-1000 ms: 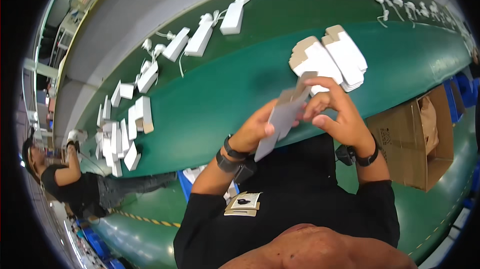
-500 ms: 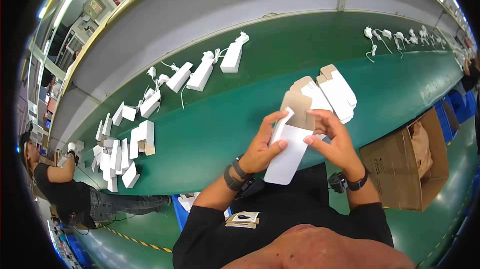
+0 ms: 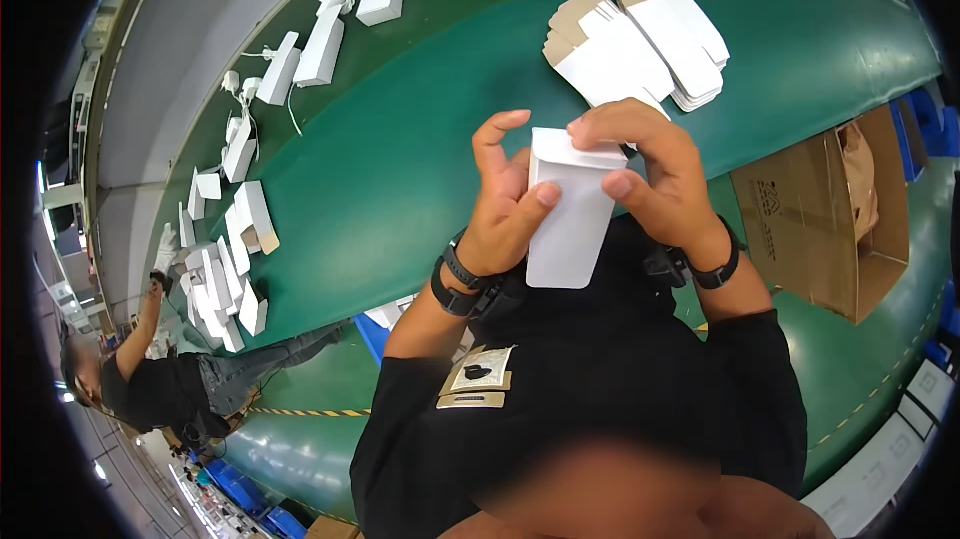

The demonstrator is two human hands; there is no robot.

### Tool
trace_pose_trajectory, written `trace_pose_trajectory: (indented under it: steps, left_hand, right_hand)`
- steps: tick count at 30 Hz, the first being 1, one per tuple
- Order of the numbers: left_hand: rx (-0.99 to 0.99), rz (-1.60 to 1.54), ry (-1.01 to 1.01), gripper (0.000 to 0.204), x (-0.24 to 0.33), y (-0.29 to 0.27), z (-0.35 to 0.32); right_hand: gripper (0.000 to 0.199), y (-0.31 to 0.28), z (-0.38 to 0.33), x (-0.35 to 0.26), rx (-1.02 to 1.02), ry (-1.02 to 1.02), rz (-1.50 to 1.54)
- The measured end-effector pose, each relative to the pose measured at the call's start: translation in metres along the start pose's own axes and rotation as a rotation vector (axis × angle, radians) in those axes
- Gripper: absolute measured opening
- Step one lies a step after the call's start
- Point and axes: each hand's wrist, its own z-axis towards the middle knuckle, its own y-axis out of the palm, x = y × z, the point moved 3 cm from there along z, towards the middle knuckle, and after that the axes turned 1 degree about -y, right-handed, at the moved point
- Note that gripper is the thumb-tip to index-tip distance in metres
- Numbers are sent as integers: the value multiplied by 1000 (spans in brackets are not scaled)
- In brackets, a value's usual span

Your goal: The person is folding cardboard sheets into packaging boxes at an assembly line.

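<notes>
A narrow white cardboard box (image 3: 567, 229) stands between my hands in front of my chest, its top end folded over. My left hand (image 3: 500, 209) grips its left side, thumb on the front face and index finger raised off it. From the right, my right hand (image 3: 662, 174) curls its fingers over the top flap, with the thumb at the upper right edge. Just beyond lie two stacks of flattened white boxes with brown insides, a left stack (image 3: 615, 59) and a right stack (image 3: 680, 34), on the green work surface (image 3: 420, 169).
White boxes (image 3: 320, 49) with white plugs and cables line the far left side; a heap of white boxes (image 3: 215, 289) lies nearer. A person (image 3: 165, 379) in black works beyond it. A large brown carton (image 3: 800, 224) stands at right, beside blue bins (image 3: 930, 129).
The box's top, open before with its brown inside showing, is now folded over. My right fingers have moved onto the top flap. The view has tilted downward.
</notes>
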Motion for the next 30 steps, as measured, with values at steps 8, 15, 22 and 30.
trace_pose_trajectory:
  steps: [8,15,22,30]
  left_hand:
    - [-73,255,18,78,-34,75,40]
    - [-116,315,11,77,-62,118,59]
    - [-50,142,49,46,-80,142,100]
    - [277,344,-77,31,-65,118,167]
  right_hand:
    - [17,-89,-21,-14,23,185,-139]
    - [16,-143,-37,-26,35,294,-65]
    - [20,-189,-34,-22,-47,191,-166]
    - [49,-232,-3,-24,-70,22,-605]
